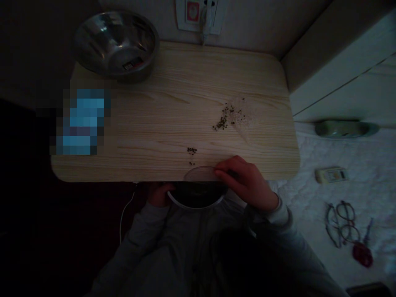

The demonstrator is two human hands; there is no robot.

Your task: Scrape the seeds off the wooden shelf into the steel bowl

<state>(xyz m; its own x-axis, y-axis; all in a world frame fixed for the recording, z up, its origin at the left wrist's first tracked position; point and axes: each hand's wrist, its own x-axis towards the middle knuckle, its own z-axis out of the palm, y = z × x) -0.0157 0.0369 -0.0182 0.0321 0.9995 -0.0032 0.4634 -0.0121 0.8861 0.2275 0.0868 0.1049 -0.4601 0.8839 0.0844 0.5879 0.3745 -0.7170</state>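
Note:
My right hand is closed at the table's front edge, its fingertips pinching the rim of a thin, see-through round sheet or lid. Below the edge, my left hand grips the side of a dark round bowl-like container with a pale rim; part of that hand and most of the container are hidden under the table. Just beyond the sheet lies a small cluster of dark bead-like grains. Farther right, a larger scatter of dark grains lies beside a patch of clear, tiny specks.
A steel bowl stands at the back left of the wooden table. A pixelated blue screen is at the left. On the white quilt to the right are a green object, a small pale device and looped cords.

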